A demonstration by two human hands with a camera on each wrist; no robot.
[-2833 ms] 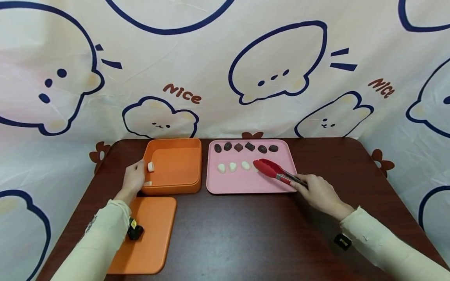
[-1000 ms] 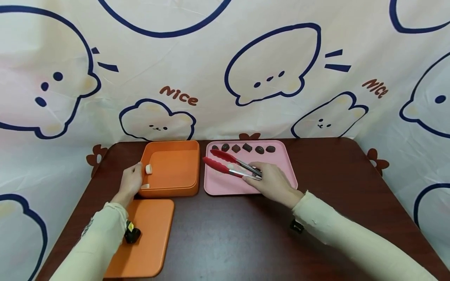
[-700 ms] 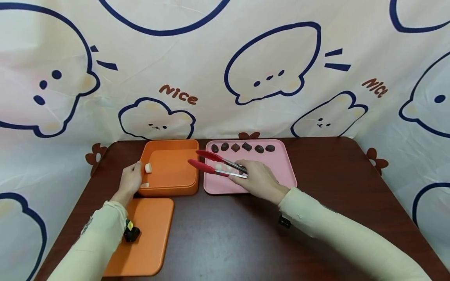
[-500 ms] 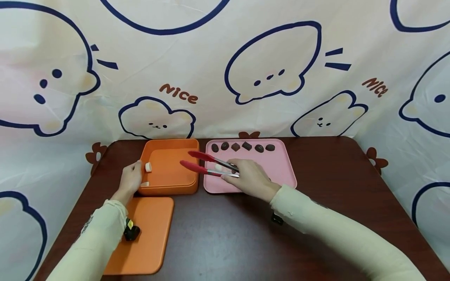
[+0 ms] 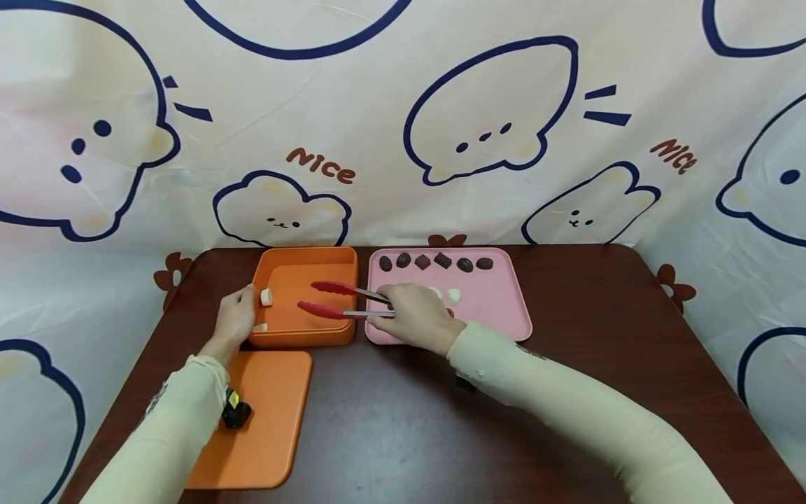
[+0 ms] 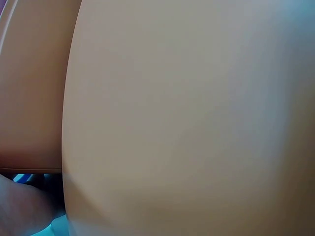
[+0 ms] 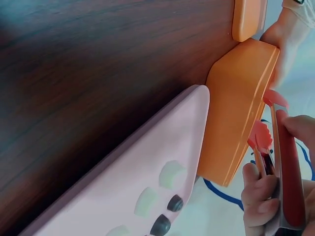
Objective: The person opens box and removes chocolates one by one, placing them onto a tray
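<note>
My right hand holds metal tongs with red tips. The two tips hang apart over the right part of an orange box, with nothing visible between them. At the box's left wall my left hand grips the side. Inside the box, along that wall, are two small white pieces. A pink tray lies to the box's right, partly under my right hand. Dark chocolates of several shapes line its back edge. In front of them sit whitish pieces, some hidden by the hand.
A flat orange lid lies in front of the box, partly beneath my left forearm; it fills most of the left wrist view. The dark wooden table ends at a patterned cloth behind and at the sides.
My right hand has carried the tongs left from the pink tray to over the orange box, and their tips have spread apart. The left hand keeps its place on the box.
</note>
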